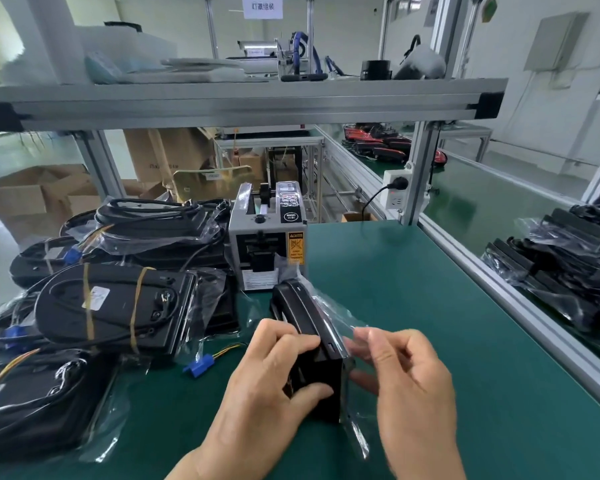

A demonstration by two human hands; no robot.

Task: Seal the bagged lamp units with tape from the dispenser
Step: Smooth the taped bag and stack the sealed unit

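Left hand [267, 386] clamped on bagged lamp unit [305, 313], right hand [409, 386] pinching its bag [341, 318]

Glossy black plastic lamp [312, 327] in a clear, crinkled film bag [340, 315]; matt green mat [412, 289]; grey metal dispenser [267, 237]; brushed aluminium frame [243, 98].

At frame centre a grey boxy tape dispenser [267, 244] stands on the green bench mat [412, 306]. A black bagged lamp unit [312, 327] is just below it, and a heap of plastic-bagged black lamps [118, 306] lies at left.
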